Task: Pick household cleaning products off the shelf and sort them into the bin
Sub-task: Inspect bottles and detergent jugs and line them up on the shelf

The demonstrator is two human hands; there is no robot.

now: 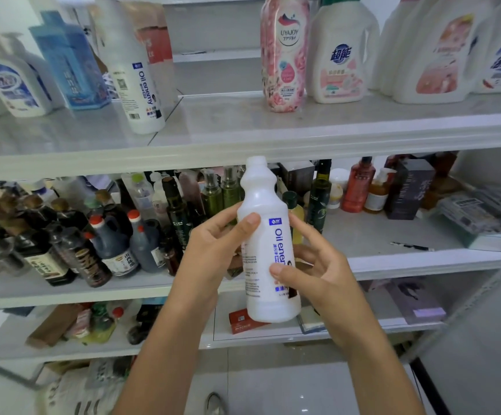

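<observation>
Head view, white bottle (265, 235) upright between left hand (213, 247), right hand (318, 274) grip

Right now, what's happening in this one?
A person holds a white Oil enemy bottle roughly upright in the air with both hands. The left hand grips its upper body and the right hand grips it lower down, thumb on the label. A matching bottle stands on the upper shelf, along from some detergent jugs. No bin is in view.
</observation>
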